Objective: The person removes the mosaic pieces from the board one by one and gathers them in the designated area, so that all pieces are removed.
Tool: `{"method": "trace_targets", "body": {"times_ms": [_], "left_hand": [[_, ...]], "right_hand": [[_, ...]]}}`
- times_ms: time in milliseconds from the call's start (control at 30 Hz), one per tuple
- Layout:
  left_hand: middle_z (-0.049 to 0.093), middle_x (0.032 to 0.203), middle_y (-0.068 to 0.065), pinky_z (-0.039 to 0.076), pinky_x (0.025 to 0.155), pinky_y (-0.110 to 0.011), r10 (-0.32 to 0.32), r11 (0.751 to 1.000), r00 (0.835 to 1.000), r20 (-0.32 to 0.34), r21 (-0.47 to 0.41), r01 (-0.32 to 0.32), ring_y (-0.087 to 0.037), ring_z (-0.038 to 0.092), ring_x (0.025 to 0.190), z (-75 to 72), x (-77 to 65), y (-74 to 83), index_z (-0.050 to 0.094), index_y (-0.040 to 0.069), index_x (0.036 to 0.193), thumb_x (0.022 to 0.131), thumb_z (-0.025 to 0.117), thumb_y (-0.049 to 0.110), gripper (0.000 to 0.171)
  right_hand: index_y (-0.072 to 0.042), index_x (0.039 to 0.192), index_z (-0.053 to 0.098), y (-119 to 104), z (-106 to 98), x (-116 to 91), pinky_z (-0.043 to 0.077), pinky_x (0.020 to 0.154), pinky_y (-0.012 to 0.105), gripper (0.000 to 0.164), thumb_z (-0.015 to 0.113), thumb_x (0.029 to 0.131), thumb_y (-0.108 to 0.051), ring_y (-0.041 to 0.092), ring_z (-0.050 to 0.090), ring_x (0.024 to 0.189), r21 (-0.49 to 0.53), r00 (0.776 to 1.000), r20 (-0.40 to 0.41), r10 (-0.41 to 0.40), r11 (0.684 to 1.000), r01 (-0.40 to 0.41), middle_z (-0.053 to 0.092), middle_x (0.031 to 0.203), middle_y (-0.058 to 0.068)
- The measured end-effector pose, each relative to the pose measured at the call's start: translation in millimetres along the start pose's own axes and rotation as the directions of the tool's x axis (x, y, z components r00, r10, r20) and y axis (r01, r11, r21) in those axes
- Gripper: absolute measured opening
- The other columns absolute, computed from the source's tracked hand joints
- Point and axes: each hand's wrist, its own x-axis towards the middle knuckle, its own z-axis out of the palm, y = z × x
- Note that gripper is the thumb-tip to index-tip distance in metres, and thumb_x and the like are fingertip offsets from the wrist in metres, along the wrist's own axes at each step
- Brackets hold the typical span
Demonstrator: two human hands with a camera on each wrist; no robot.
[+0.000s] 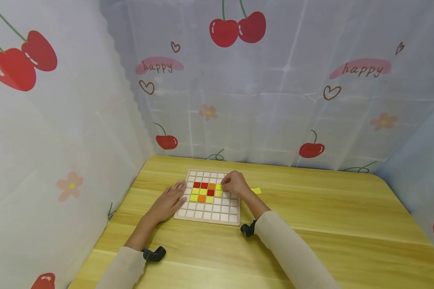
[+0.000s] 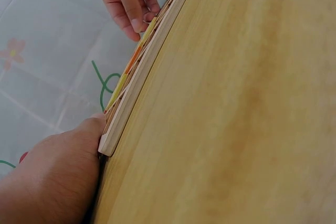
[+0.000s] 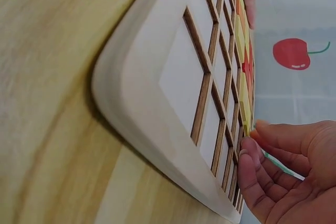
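Observation:
A square wooden grid board [image 1: 207,221] lies on the table, its middle cells filled with several red, orange and yellow square tiles. My left hand [image 1: 170,202] rests along the board's left edge, fingers stretched out flat. In the left wrist view, its thumb side lies against the board's corner. My right hand [image 1: 235,183] is over the right part of the grid. Its thumb and index finger pinch at a yellow tile [image 1: 218,187] at the right end of the top coloured row. The right wrist view shows the right fingertips [image 3: 251,139] low at the grid, partly hiding that tile.
More yellow tiles [image 1: 256,190] lie on the wooden table [image 1: 329,212] just right of the board, behind the right forearm. Pale cherry-print curtains [image 1: 260,104] hang at the table's back and sides. Each wrist wears a black camera mount [image 1: 154,254].

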Motion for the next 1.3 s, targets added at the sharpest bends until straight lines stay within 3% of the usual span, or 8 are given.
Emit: {"method": "trace_targets", "body": {"times_ms": [500,733,1300], "left_hand": [[0.020,0.167,-0.007,0.013,0.124,-0.053,0.004,1.000,1.000,-0.001,0.019,-0.004,-0.027,0.015,0.155,-0.6,1.8,-2.4,0.024,0.006,0.161,0.110,0.041,0.039,0.062],[0.021,0.167,-0.008,0.013,0.124,-0.053,0.014,1.000,1.000,0.007,0.023,-0.014,-0.027,0.015,0.155,0.9,2.9,-1.8,0.024,0.005,0.161,0.111,0.041,0.037,0.062],[0.021,0.167,-0.008,0.013,0.124,-0.055,0.003,1.000,1.000,0.006,0.007,-0.003,-0.028,0.015,0.155,0.2,0.2,-0.3,0.024,0.006,0.161,0.110,0.041,0.038,0.062]], "right_hand": [[0.001,0.086,0.073,-2.7,2.6,3.8,0.054,0.063,0.030,0.005,0.075,0.089,-0.002,0.018,0.063,0.067,-0.025,1.000,-0.016,0.001,1.000,-0.001,0.069,0.077,0.007],[0.002,0.086,0.072,0.9,5.7,2.2,0.055,0.061,0.029,0.004,0.074,0.090,0.000,0.018,0.065,0.063,0.027,0.998,-0.058,-0.008,1.000,0.010,0.068,0.076,0.008],[0.006,0.085,0.074,1.1,9.7,-4.6,0.056,0.058,0.028,0.005,0.073,0.089,0.005,0.033,0.070,0.069,0.151,0.992,-0.125,-0.023,0.988,0.042,0.072,0.078,0.017]]}}
